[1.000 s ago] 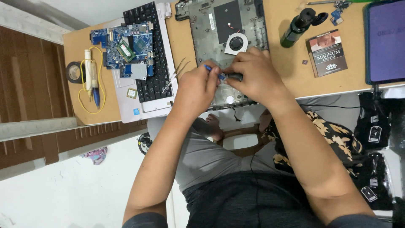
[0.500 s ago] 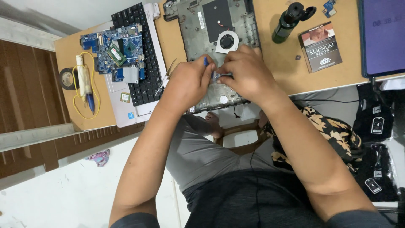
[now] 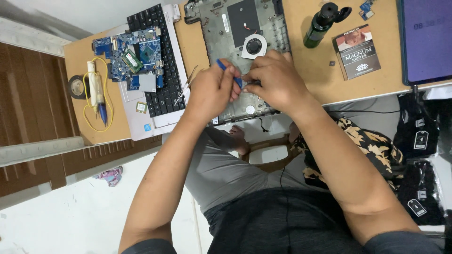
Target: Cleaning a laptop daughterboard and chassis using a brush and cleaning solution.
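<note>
An opened grey laptop base (image 3: 235,28) is seen on a tan counter (image 3: 306,70), worked on by both hands near its front edge. A blue-handled tool (image 3: 229,74) is gripped in the left hand (image 3: 212,91), its fingers closed around the handle, the tip hidden between the hands. The right hand (image 3: 275,82) is curled tight against the base just beside the tool; what it pinches cannot be told.

Compared with half a second ago, the hands are pressed closer together and the tool is tilted lower toward the base, which suggests the work on one small spot below the round fan (image 3: 254,46) is being carried on rather than finished.

To the left, a black keyboard (image 3: 157,61) is laid under a blue circuit board (image 3: 129,56), with tweezers (image 3: 186,85) alongside. A dark bottle (image 3: 322,23) and a small dark box (image 3: 359,51) are set to the right, near a purple-screened tablet (image 3: 426,40).
</note>
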